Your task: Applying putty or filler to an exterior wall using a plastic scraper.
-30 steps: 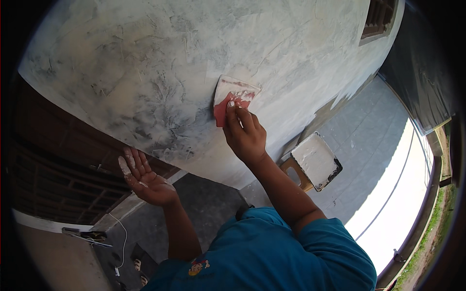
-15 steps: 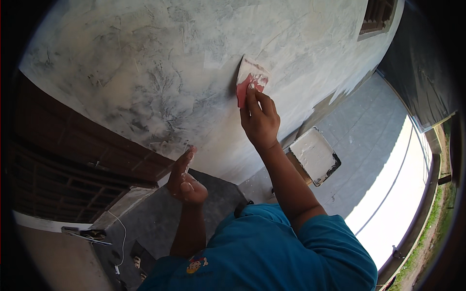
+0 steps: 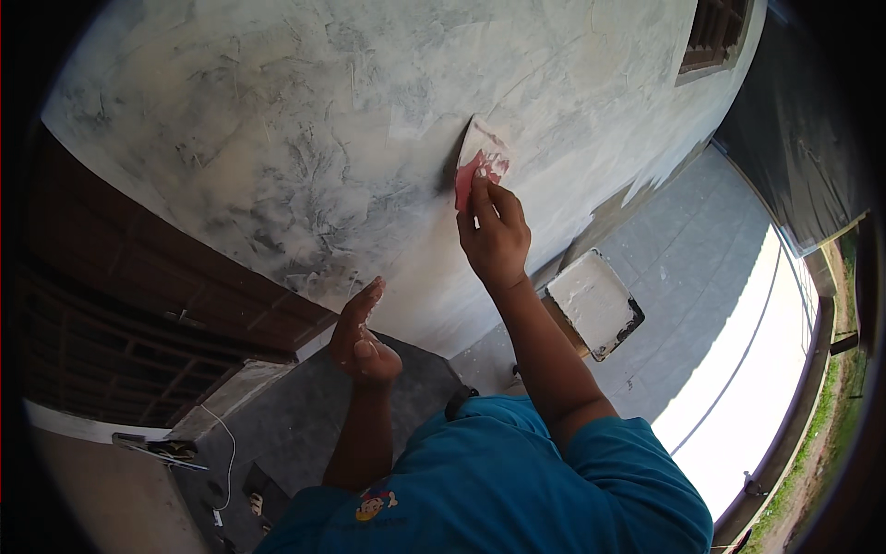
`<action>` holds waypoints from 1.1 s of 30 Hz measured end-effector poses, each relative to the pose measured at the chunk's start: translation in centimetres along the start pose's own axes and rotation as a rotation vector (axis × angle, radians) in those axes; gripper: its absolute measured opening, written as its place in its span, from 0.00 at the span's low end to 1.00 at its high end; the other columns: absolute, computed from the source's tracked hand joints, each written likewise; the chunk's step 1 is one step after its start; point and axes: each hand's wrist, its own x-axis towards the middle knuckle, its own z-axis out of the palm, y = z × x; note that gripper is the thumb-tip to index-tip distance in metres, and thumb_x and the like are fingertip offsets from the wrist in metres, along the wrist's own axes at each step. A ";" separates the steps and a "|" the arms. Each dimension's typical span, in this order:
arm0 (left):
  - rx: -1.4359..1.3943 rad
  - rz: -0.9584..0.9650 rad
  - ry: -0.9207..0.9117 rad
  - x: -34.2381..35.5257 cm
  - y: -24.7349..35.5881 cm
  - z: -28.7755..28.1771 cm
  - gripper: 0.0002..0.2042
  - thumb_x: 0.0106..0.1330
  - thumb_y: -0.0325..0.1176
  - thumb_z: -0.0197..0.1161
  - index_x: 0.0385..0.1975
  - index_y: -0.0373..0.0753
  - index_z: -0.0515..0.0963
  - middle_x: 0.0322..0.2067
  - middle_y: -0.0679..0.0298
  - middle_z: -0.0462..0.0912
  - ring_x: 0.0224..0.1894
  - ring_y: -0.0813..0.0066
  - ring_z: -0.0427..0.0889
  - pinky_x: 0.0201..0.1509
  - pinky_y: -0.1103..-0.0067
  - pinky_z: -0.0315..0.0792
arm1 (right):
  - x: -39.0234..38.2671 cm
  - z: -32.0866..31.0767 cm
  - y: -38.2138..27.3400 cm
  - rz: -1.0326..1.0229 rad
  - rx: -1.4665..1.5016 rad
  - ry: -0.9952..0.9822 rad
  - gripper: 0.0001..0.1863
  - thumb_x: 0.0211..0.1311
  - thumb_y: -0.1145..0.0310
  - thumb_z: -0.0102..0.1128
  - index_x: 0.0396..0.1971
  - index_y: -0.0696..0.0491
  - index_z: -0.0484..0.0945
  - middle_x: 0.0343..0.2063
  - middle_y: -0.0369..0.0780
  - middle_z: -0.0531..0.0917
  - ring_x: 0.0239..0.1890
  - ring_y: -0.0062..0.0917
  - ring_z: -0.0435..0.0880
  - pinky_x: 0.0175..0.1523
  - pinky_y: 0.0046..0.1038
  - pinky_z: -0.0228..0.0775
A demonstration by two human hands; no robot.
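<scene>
My right hand [image 3: 494, 235] grips a red scraper [image 3: 469, 185], its wide face coated in white putty, against the patchy grey-and-white plastered wall [image 3: 240, 111]. The scraper's blade edge points up the wall. My left hand [image 3: 363, 337] is raised lower and to the left, near the wall's lower left edge, fingers stretched out and holding nothing, palm turned sideways, with white putty smeared on the fingers.
A square tray of white putty [image 3: 591, 300] rests on a stand at right, above the grey tiled floor [image 3: 688, 231]. A brown grilled door [image 3: 138, 295] is at left, a window [image 3: 711, 46] upper right. A white cable [image 3: 228, 448] and sandals [image 3: 256, 503] lie low left.
My right hand with the scraper moved up and right, then slightly down. My left hand swung rightward and turned from palm-up to sideways, its fingers remaining extended.
</scene>
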 end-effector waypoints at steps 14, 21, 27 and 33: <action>0.066 0.081 0.029 0.6 0.4 -0.2 0.32 0.79 0.44 0.32 0.46 0.22 0.81 0.42 0.40 0.88 0.46 0.46 0.90 0.50 0.62 0.86 | 2.9 -0.4 -0.7 -0.113 -0.037 0.109 0.25 0.55 0.80 0.71 0.56 0.56 0.85 0.46 0.42 0.85 0.44 0.33 0.87 0.48 0.31 0.84; 0.060 0.192 0.018 1.2 1.0 0.0 0.32 0.79 0.45 0.32 0.46 0.21 0.81 0.41 0.38 0.87 0.44 0.46 0.90 0.47 0.63 0.87 | -8.2 0.3 -5.5 -0.322 0.155 -0.150 0.23 0.51 0.76 0.72 0.51 0.54 0.86 0.45 0.40 0.85 0.45 0.31 0.88 0.52 0.30 0.85; 0.039 0.115 0.005 0.9 0.9 0.5 0.32 0.79 0.46 0.35 0.48 0.21 0.80 0.45 0.38 0.87 0.49 0.45 0.89 0.53 0.62 0.86 | -2.2 -5.3 -0.8 -0.194 0.077 0.004 0.25 0.50 0.79 0.72 0.53 0.56 0.85 0.47 0.41 0.85 0.44 0.34 0.88 0.46 0.32 0.86; 0.073 0.053 -0.015 0.0 0.8 0.5 0.34 0.80 0.47 0.33 0.53 0.19 0.79 0.51 0.36 0.85 0.56 0.44 0.87 0.62 0.59 0.81 | -0.7 0.9 -2.7 -0.247 -0.073 0.009 0.24 0.55 0.74 0.70 0.55 0.56 0.84 0.50 0.41 0.84 0.43 0.32 0.86 0.46 0.28 0.84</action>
